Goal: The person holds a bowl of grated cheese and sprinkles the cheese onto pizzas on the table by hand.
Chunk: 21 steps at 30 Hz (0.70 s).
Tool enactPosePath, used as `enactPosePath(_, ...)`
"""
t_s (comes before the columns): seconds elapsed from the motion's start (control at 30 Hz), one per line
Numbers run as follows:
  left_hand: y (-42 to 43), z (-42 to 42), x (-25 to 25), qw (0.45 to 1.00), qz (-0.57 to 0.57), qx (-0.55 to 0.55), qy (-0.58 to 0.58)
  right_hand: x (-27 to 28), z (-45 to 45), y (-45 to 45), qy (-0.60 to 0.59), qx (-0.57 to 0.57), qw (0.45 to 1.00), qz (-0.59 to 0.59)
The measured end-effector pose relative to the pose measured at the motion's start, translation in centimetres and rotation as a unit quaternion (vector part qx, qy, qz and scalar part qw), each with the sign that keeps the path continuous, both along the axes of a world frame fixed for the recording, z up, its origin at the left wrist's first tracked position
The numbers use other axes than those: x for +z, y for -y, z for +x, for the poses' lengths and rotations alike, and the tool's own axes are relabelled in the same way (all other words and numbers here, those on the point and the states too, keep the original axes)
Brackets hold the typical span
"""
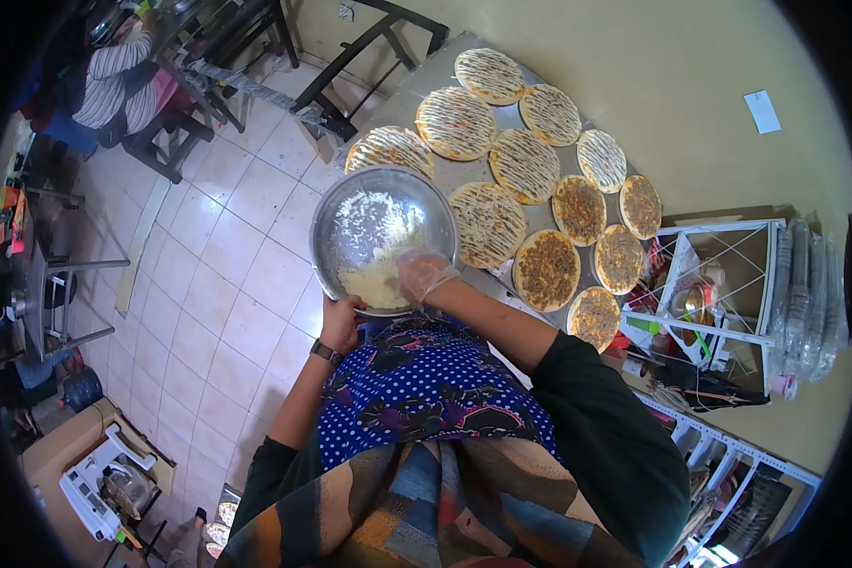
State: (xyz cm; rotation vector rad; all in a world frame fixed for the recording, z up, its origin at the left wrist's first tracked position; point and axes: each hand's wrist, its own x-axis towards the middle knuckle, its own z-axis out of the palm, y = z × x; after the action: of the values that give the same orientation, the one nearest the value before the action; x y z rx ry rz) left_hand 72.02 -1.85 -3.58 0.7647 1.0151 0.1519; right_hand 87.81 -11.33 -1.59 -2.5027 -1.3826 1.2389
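Bowl (328, 241) in L hand (341, 324), R hand (424, 276) down in white shreds (374, 282)

Metal bowl up against dotted garment (398, 364). L grip: bare, grasping bowl's near-L rim; dark watch (326, 353) on that wrist. R hand: clear glove, inside bowl at its near-R side, touching shreds; fingers part hidden, can't tell if R grip is clenched on any. Shreds heaped at bowl's near side, thinner scatter twd far side.

Counter (510, 118) R of & beyond bowl, carries topped rounds. 7 striped rounds (455, 123) w/ pale drizzle, nearest just beside bowl, one part hidden behind its far rim. 5 brown rounds (546, 271) further R of bowl. White rack (729, 229) w/ misc. items well R of bowl, past brown rounds. Tiled floor (237, 246) L of bowl. Person in striped top (115, 66) well apart, beyond & L of bowl.
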Motion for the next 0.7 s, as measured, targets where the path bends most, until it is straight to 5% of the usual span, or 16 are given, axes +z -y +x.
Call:
enactPosePath(0.13, 0.6, 0.7, -1.3, 0.999, -0.022, 0.017, 0.035, -1.0, -1.4, 0.2, 0.026, -0.014, 0.999, 0.027)
enactPosePath(0.2, 0.4, 0.5, -3.9, 0.995, -0.094, -0.004, 0.027, -2.2, -0.2, -0.1, -0.131, 0.022, 0.987, 0.089)
enactPosePath(0.33, 1.2, 2.1, -2.9, 0.996, -0.08, -0.018, 0.039, -2.3, 2.9, 0.3, -0.118, -0.062, 0.989, 0.07)
enactPosePath(0.4, 1.4, 2.8, -2.4, 0.997, -0.032, -0.047, 0.043, -1.9, 4.8, 1.3, -0.038, -0.017, 0.981, 0.19)
enactPosePath(0.47, 1.4, 3.3, -2.3, 0.998, -0.028, -0.052, 0.029, 3.2, 7.2, 1.8, -0.19, -0.179, 0.961, 0.091)
enactPosePath(0.6, 0.9, 3.7, -0.8, 0.999, -0.018, -0.036, 0.008, 3.0, 13.0, 6.1, -0.305, -0.452, 0.82, 0.174)
enactPosePath(0.7, 0.0, 3.0, -1.7, 0.999, -0.024, -0.023, 0.015, -2.0, 16.9, 10.9, -0.305, -0.454, 0.817, 0.184)
